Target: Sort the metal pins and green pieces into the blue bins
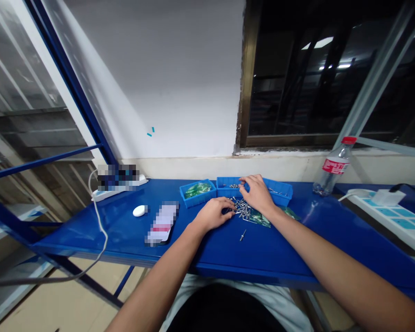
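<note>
A pile of metal rivets (242, 210) lies on the blue table, beside some green plastic packets (262, 220). At the pile's left edge is my left hand (215, 213), its fingers curved and thumb apart; whether it holds a rivet is too small to tell. My right hand (257, 191) reaches over the front edge of the middle blue bin (223, 190), which has several rivets inside; its fingertips are bent and what they hold, if anything, cannot be made out. One loose rivet (243, 235) lies nearer the front.
A left bin (198, 199) holds green packets; a right bin (284, 199) holds rivets. A phone (164, 223) and white oval object (139, 211) lie left. A bottle (334, 168) and power strip (394, 214) stand right. A cable (102, 226) crosses the table's left side.
</note>
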Tool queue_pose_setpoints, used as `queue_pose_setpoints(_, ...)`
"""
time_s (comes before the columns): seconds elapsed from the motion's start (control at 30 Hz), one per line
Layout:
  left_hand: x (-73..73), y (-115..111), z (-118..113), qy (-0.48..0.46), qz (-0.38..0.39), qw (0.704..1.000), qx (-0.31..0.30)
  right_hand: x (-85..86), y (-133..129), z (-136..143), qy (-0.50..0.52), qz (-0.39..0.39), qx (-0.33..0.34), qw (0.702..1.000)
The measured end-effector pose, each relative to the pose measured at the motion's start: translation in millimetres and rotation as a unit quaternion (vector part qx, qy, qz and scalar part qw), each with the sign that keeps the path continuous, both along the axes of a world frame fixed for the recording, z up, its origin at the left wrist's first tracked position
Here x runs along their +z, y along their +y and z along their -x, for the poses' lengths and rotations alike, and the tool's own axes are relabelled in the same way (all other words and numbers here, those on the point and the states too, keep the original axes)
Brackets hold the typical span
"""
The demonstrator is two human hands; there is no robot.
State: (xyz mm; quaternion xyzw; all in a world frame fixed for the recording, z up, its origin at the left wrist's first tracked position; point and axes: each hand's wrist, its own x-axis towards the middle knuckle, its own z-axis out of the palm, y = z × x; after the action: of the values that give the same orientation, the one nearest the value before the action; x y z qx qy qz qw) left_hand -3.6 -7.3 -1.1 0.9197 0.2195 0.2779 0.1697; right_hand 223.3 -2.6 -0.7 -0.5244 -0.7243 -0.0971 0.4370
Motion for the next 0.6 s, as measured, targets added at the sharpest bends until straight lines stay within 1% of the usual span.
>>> queue_pose_setpoints(0.23,-3.1,2.9,3.0,-0.014,-0.009,0.999,0.052,3.9,-11.1,8.2,0.020,0.005,0.037,0.999)
queue_pose_setpoints(0.4,0.2,3.5,4.5,-0.035,-0.020,0.995,0.091,4.0,-14.9,12.9,0.023,0.010,0.058,0.998)
queue_pose_setpoints(0.53,7.9,0.4,4.0,-0.091,-0.010,0.988,0.123,7.0,-20.9,17.8,0.025,0.014,0.082,0.996)
queue_pose_setpoints(0.6,11.0,-1.3,3.6,-0.140,0.012,0.979,0.146,9.2,-25.2,21.7,0.038,0.038,0.106,0.993)
